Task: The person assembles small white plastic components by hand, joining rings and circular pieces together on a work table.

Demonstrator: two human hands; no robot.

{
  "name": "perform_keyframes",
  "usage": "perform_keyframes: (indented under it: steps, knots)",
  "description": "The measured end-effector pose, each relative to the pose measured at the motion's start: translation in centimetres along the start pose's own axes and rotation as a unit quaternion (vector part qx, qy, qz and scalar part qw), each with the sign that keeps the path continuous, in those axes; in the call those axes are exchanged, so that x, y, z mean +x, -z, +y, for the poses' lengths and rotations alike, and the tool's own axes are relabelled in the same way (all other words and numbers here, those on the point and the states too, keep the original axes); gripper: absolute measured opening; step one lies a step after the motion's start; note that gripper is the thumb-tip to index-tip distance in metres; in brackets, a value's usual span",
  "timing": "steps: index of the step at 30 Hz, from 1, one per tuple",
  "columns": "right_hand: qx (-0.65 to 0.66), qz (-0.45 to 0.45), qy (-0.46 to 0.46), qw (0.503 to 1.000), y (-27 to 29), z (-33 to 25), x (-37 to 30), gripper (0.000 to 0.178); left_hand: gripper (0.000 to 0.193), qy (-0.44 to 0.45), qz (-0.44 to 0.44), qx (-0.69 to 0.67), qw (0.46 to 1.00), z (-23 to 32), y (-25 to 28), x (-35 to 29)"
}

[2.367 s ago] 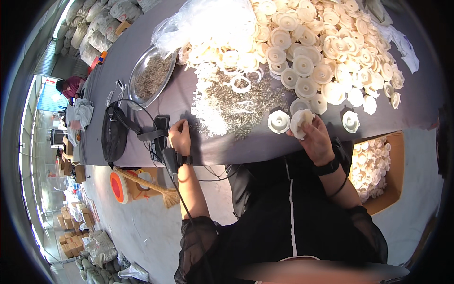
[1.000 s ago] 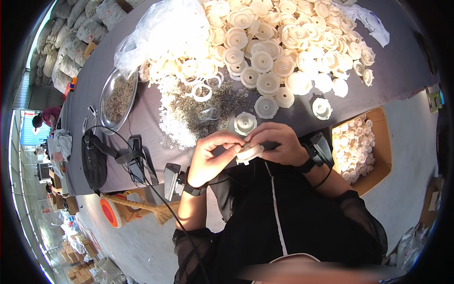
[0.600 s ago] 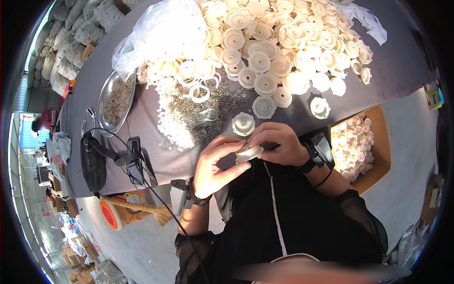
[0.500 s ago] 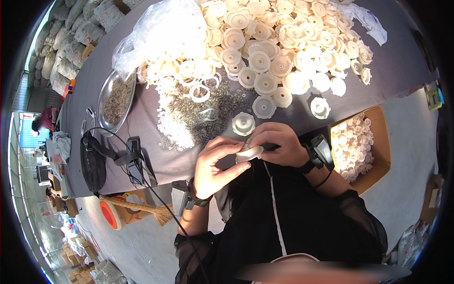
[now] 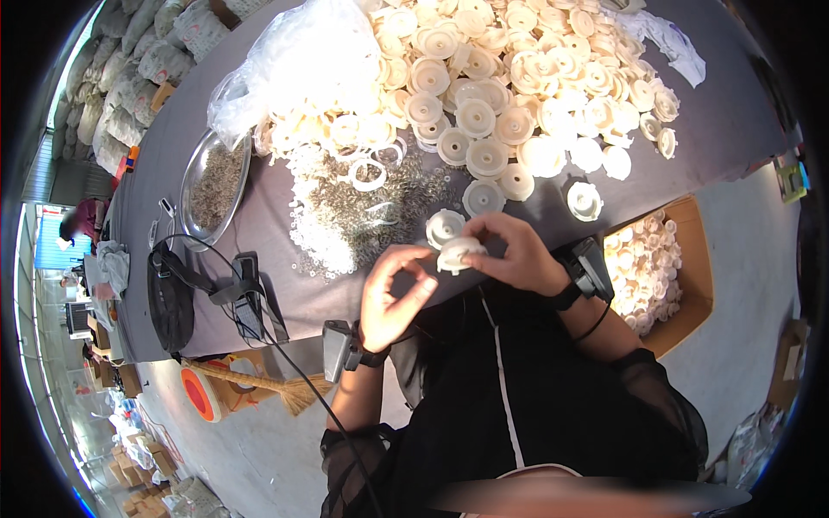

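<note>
My right hand (image 5: pixel 515 252) grips a cream plastic disc part (image 5: pixel 455 253) just in front of the table edge. My left hand (image 5: pixel 393 296) hovers right beside it, thumb and forefinger pinched together as if on something tiny that I cannot make out. A second cream part (image 5: pixel 444 227) stands on the dark table (image 5: pixel 673 112) just beyond my hands. Past it lie a spread of small metal and white washers (image 5: pixel 345 211) and a big heap of cream discs (image 5: pixel 509 78).
A round metal bowl (image 5: pixel 216 180) of small metal pieces sits at the left, a clear plastic bag (image 5: pixel 302 60) behind it. A black pouch (image 5: pixel 170 298) and cables lie at the table's left end. A cardboard box (image 5: pixel 661 268) of cream parts stands on the floor at my right.
My left hand went from the table's left edge to the part in my right hand, worked at it, and now has drawn slightly away with fingers pinched.
</note>
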State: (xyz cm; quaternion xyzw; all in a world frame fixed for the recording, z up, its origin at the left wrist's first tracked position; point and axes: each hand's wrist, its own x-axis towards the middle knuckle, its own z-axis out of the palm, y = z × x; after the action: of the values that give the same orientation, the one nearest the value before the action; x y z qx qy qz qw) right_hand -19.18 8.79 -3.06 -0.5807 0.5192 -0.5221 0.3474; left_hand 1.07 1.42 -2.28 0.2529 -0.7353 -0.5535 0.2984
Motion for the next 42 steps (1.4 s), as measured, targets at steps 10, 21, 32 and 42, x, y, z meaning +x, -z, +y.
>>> perform_keyframes:
  steps: [10, 21, 32, 42]
  knots:
    - [0.094, 0.221, -0.030, 0.970, -0.9, 1.4, 3.4, 0.051, 0.023, 0.058, 0.210, -0.074, 0.973, -3.1, 4.7, 0.0]
    - [-0.075, 0.179, 0.051, 0.980, -1.9, 2.9, 0.4, 0.029, 0.016, -0.022, 0.248, 0.367, 0.896, -5.1, 7.2, 0.7]
    - [-0.015, 0.165, 0.018, 0.986, -2.4, 4.7, 0.0, 0.025, 0.024, 0.106, 0.386, 0.375, 0.836, -6.7, 13.9, -1.5]
    - [-0.033, 0.160, 0.027, 0.986, -2.4, 4.7, -0.2, 0.022, 0.028, 0.062, 0.306, 0.325, 0.893, -9.2, 14.8, 4.0]
